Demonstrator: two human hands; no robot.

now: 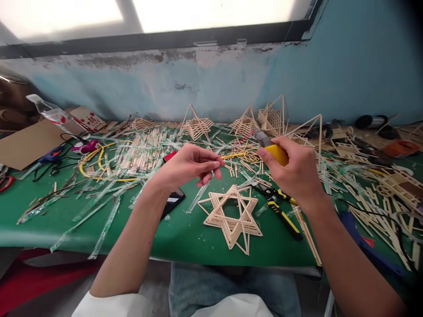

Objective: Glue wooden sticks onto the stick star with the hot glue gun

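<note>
My left hand [194,165] is closed in a pinch above the table; whatever its fingertips hold is too small to make out. To its right, my right hand [294,169] grips a yellow tool with a grey nose [278,154], which points up and to the left. Below and between both hands lies a star-shaped stack of thin wooden sticks [230,215], apart from either hand. Wire cutters with black and yellow handles [282,215] rest beside the star, under my right hand. A dark phone-like object [173,201] is partly hidden by my left wrist.
Behind stand several stick frames [196,127] along the blue wall [228,83]. Bundled sticks [145,152], clear plastic strips [105,226] and a yellow cable [86,165] litter the left. Loose sticks [373,215] cover the right. A plastic bottle [59,116] leans at far left.
</note>
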